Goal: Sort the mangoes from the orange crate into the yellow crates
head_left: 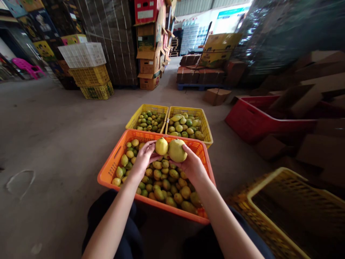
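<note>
L hand was closed on the smaller fruit, digits at its L side; R hand was closed on the larger fruit, thumb at its R side & fingers under, prob. b/c the extra bulk wanted support from below. Both were up over the orange crate, approx. level & side by side, maybe so both showed at once; whether they touched, couldn't tell. Orange crate sat on the floor betw. the legs, presumably for a short reach, w/ loose fruit piled inside. L yellow crate & R yellow crate, also w/ fruit, stood just past its far edge, likely for easy access.
</note>
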`<action>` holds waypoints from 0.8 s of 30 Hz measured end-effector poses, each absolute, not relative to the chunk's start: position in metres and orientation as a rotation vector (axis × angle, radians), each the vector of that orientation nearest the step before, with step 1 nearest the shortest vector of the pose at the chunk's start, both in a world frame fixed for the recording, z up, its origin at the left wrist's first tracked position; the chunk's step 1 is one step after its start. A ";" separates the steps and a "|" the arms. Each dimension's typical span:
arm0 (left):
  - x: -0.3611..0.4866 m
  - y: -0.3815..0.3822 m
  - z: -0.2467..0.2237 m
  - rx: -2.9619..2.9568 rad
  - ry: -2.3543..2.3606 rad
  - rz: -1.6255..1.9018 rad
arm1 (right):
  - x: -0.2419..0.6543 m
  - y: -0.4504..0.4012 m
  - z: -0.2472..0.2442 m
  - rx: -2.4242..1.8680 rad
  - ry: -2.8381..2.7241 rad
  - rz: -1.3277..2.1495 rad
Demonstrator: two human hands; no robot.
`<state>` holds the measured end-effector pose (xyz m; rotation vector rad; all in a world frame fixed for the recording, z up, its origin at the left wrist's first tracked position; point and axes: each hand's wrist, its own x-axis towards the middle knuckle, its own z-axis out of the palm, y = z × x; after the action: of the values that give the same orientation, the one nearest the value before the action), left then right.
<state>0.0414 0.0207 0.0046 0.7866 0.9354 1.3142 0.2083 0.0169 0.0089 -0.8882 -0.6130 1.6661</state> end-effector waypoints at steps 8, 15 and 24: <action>0.050 0.014 0.016 0.910 0.992 1.270 | 0.205 0.015 0.008 -0.915 -0.685 1.619; 0.043 0.021 0.011 0.808 1.022 1.290 | 0.210 0.017 0.005 -0.977 -0.697 1.631; 0.038 0.020 0.021 0.605 0.893 1.274 | 0.216 0.016 0.012 -0.846 -0.690 1.678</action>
<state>0.0376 0.0201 0.0207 0.6052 0.8929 1.2744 0.2160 0.0162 0.0119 -0.8458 -0.6895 1.6780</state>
